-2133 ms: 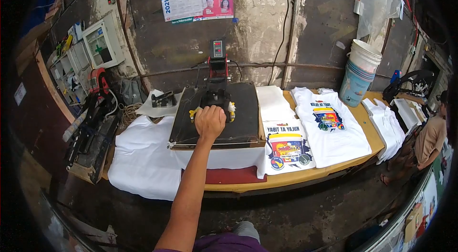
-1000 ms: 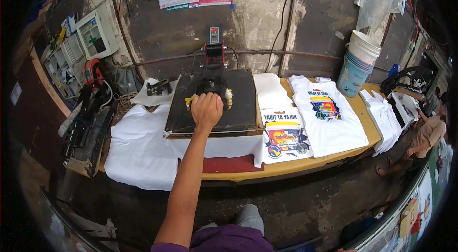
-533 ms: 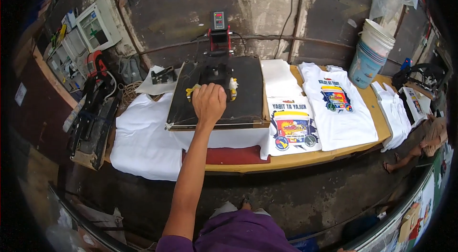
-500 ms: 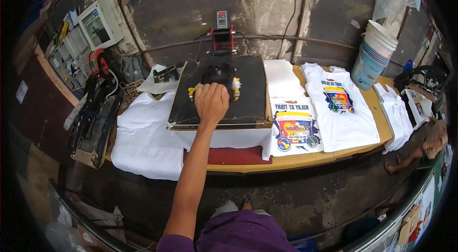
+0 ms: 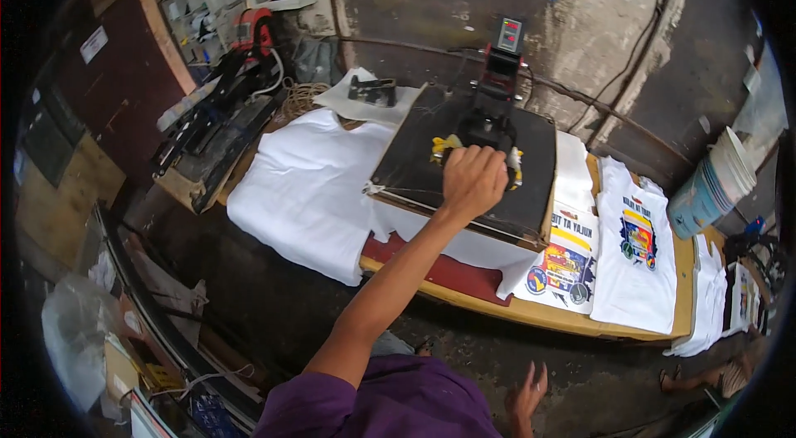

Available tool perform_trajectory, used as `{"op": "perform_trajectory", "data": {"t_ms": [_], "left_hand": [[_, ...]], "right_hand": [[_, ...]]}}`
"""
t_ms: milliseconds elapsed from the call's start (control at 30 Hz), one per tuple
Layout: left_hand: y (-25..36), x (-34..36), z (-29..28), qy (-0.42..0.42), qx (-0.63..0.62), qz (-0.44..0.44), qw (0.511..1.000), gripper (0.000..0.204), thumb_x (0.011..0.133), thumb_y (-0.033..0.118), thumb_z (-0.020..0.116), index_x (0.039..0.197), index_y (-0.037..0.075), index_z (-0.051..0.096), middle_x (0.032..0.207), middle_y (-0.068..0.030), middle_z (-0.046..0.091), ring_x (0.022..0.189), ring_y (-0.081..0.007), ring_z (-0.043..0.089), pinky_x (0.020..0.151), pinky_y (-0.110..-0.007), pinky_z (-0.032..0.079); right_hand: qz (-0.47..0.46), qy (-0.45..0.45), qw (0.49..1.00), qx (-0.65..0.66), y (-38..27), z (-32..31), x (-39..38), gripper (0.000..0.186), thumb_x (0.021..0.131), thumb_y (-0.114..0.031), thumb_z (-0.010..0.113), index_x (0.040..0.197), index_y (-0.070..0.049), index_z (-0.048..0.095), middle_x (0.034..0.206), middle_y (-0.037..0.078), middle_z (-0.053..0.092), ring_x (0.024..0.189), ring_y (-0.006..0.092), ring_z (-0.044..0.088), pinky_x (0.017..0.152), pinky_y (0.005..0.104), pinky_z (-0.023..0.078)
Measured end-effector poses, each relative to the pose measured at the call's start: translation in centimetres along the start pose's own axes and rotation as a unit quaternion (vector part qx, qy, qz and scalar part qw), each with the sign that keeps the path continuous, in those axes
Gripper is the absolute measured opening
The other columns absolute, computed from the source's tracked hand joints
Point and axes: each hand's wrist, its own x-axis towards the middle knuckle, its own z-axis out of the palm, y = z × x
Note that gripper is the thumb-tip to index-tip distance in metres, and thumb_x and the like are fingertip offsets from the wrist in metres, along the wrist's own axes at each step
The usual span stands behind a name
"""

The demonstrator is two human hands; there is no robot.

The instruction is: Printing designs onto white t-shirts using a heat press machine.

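Observation:
My left hand (image 5: 475,181) is closed over the black handle of a heat press (image 5: 406,152), with yellow wrapping showing on both sides of my fingers. The press's flat dark top lies lowered over white fabric, which hangs out along its front edge. Down at the lower right, my right hand (image 5: 527,392) hangs in the air with its fingers apart, holding nothing. Left of the press a plain white shirt (image 5: 303,189) lies spread on the table. To the right are a printed sheet (image 5: 564,264) with mirrored lettering and a white shirt with a colourful print (image 5: 634,260).
Stacked buckets (image 5: 711,185) stand at the table's far right, beside more folded white shirts (image 5: 705,293). A second press-like machine (image 5: 220,119) sits at the left. A red mat (image 5: 439,268) lies under the heat press. Another person's leg (image 5: 701,382) shows at the right edge.
My view has turned left and tilted, so the table now slants down to the right. My left hand stays on the handle. My right hand has come into view.

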Motion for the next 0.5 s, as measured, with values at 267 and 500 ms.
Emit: {"op": "perform_trajectory", "data": {"t_ms": [267,500], "left_hand": [[-2.5,-0.8,-4.7,0.091,-0.35,-0.065,0.93,0.025,0.099,0.024,0.055,0.107,0.002,0.065,0.103,-0.0114,0.063,0.091,-0.0236,0.064,0.08,-0.036,0.049],[-23.0,-17.8,-10.8,-0.085,-0.02,-0.307,0.948,0.035,0.103,0.034,0.05,0.116,0.005,0.065,0.119,-0.0171,0.061,0.101,-0.0302,0.064,0.085,-0.043,0.053]], "right_hand": [[-0.402,0.4,0.819,0.088,-22.4,-10.2,22.7,0.075,0.081,-0.004,0.069,0.148,0.001,0.037,0.15,0.03,0.035,0.137,0.0497,0.037,0.111,0.058,0.031],[-0.393,0.363,0.844,0.044,-34.2,-20.9,27.4,0.04,0.088,-0.014,0.065,0.124,0.002,0.063,0.13,0.018,0.06,0.126,0.0421,0.048,0.106,0.0512,0.039]]}}
